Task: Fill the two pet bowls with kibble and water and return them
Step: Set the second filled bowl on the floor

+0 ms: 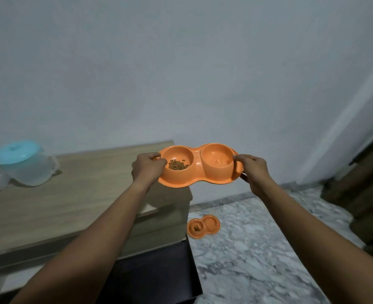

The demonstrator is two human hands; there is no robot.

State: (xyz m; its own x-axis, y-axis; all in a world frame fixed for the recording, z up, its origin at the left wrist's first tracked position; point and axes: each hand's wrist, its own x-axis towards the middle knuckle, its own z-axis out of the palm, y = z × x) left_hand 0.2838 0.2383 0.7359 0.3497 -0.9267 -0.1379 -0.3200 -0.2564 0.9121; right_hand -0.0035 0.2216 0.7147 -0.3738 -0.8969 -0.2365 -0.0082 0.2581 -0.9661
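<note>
Left hand and right hand grip the filled orange plastic double bowl (kibble, water); its twin sits below it, already returned.

A home interior is indicated. A marble-patterned floor is seen below a plain painted wall. A wood-grain surface is set against that wall, a second orange pet bowl lies on the floor beside it, and a brown curtain hangs right of the wall.

no readable text
no words, labels, brands or numbers can be read on anything in view.
</note>
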